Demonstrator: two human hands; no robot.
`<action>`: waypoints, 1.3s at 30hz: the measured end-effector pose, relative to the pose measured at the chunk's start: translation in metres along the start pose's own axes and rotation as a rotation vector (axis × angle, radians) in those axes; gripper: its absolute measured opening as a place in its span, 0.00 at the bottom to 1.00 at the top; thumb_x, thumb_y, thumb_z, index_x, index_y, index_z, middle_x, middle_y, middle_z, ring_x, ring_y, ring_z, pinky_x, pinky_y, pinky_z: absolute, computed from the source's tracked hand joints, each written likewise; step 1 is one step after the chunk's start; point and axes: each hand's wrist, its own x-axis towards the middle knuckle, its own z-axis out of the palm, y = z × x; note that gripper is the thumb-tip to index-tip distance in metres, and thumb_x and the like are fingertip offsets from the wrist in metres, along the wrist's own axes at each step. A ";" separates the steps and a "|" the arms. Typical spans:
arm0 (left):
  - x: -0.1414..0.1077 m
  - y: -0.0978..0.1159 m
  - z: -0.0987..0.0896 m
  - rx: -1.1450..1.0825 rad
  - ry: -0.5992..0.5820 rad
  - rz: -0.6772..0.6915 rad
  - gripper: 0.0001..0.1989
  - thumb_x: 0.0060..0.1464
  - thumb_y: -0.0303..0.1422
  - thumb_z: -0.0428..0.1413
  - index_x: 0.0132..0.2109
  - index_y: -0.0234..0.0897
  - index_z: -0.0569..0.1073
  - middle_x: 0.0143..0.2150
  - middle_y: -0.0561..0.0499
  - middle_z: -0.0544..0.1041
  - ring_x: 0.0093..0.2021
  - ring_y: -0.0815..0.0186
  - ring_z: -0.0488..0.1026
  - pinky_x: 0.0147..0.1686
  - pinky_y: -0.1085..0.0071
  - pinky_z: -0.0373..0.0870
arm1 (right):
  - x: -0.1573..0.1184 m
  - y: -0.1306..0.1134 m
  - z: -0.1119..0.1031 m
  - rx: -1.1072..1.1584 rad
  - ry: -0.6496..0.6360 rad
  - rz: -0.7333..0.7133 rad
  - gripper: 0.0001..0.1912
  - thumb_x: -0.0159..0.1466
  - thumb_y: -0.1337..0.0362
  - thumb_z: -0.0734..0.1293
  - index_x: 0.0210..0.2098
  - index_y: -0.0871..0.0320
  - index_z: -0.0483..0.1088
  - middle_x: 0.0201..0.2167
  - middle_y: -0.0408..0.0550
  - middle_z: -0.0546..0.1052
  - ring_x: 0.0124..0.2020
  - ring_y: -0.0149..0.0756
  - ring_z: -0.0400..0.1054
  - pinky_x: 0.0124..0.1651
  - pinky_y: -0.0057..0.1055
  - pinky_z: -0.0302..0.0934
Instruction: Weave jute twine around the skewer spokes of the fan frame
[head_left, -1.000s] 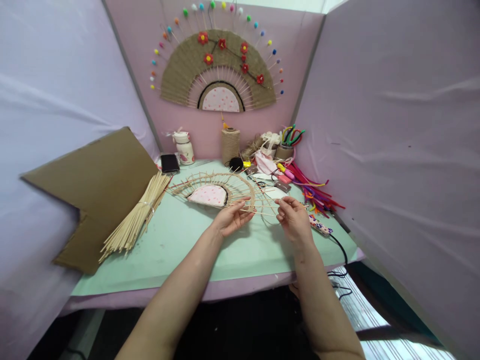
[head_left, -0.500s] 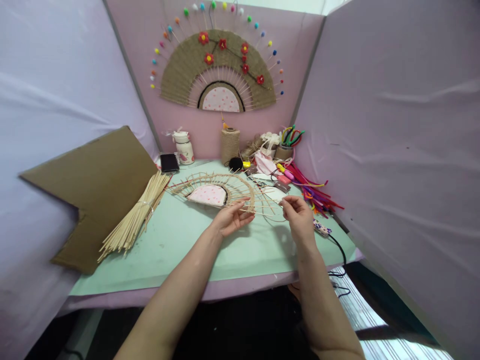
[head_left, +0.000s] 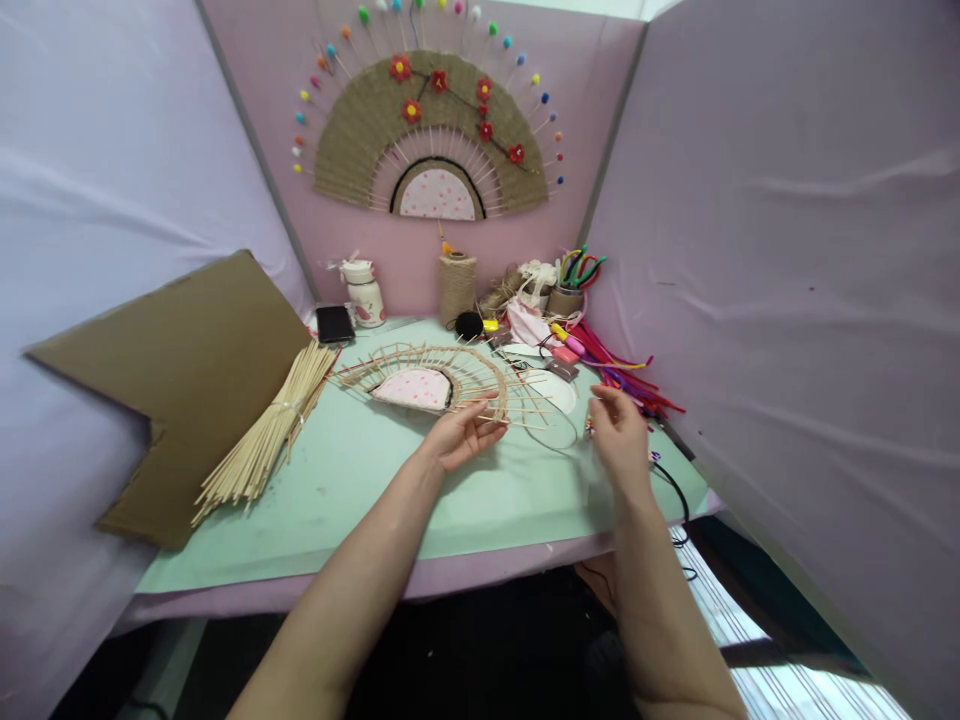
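A half-round fan frame of thin sticks and twine lies tilted above the table, with a pink-dotted half-circle at its base. My left hand grips its right end, thumb above and fingers beneath. From that end a loose strand of twine loops out to the right. Apart from the frame, my right hand is closed with curled fingers; whether anything is inside them is hidden. Partly behind it shows a patterned tool with a black cord, possibly a glue gun.
A tied bundle of sticks and cardboard lie left. Behind stand a bottle, a phone-like black object, a twine spool and a tin of scissors. Pipe cleaners lie right. A finished fan hangs on the wall.
My right hand has moved right, away from the frame's stick ends, toward the patterned tool. The twine loop now hangs free on the table. My left hand keeps its hold.
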 end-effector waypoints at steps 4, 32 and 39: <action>0.000 0.000 0.001 0.002 0.015 0.004 0.17 0.59 0.26 0.54 0.55 0.34 0.71 0.34 0.45 0.80 0.34 0.65 0.80 0.38 0.70 0.77 | 0.016 0.022 -0.042 -0.197 0.119 -0.053 0.18 0.61 0.56 0.59 0.44 0.61 0.71 0.40 0.55 0.76 0.40 0.41 0.70 0.47 0.40 0.63; 0.001 -0.007 0.008 0.040 0.062 0.012 0.12 0.58 0.24 0.53 0.49 0.32 0.73 0.34 0.45 0.79 0.31 0.66 0.79 0.36 0.70 0.77 | -0.040 -0.055 -0.073 0.367 -0.531 0.431 0.21 0.50 0.47 0.71 0.33 0.57 0.73 0.21 0.43 0.66 0.19 0.27 0.53 0.16 0.25 0.45; 0.004 -0.013 0.006 0.063 0.033 0.031 0.12 0.58 0.25 0.53 0.49 0.32 0.73 0.34 0.44 0.80 0.33 0.66 0.79 0.36 0.72 0.77 | -0.066 -0.051 -0.043 0.117 -0.770 0.385 0.25 0.58 0.41 0.64 0.26 0.58 0.66 0.20 0.41 0.62 0.20 0.28 0.56 0.21 0.27 0.51</action>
